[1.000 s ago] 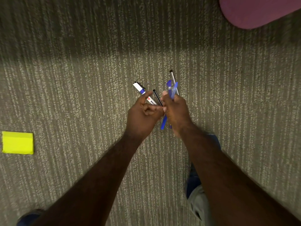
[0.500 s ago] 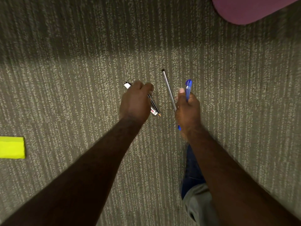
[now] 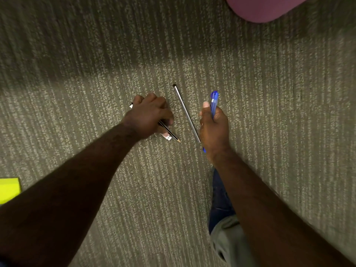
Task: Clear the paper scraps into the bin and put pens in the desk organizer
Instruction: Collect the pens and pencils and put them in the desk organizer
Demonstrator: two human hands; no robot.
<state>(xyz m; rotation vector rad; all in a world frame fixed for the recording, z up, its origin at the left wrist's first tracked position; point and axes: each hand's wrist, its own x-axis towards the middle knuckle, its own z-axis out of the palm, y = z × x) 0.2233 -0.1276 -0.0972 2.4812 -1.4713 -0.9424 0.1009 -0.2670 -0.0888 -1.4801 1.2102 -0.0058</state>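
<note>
**Hands apart, pens split between them**

Above a grey-green ribbed carpet (image 3: 96, 112), the two hands are well apart, where a second ago they were pressed together over one bundle of pens. The left hand (image 3: 149, 117) is fisted, knuckles up, around a sharpened pencil (image 3: 172, 135) and a white marker (image 3: 167, 136); both stick out below the fist, angled down to the right, and the marker's other end peeks out at the upper left of the knuckles. The right hand (image 3: 213, 128) is clamped on a blue pen (image 3: 213, 102), held nearly upright with its thumb alongside, and on a thin black-and-silver pen (image 3: 185, 112) that slants up to the left from the palm. Half a second ago the split was already made; since then the grips have hardly changed.

A yellow sticky-note pad (image 3: 8, 189) lies on the carpet at the left edge, partly behind the left forearm. A pink rounded object (image 3: 262, 8) sits at the top right.
</note>
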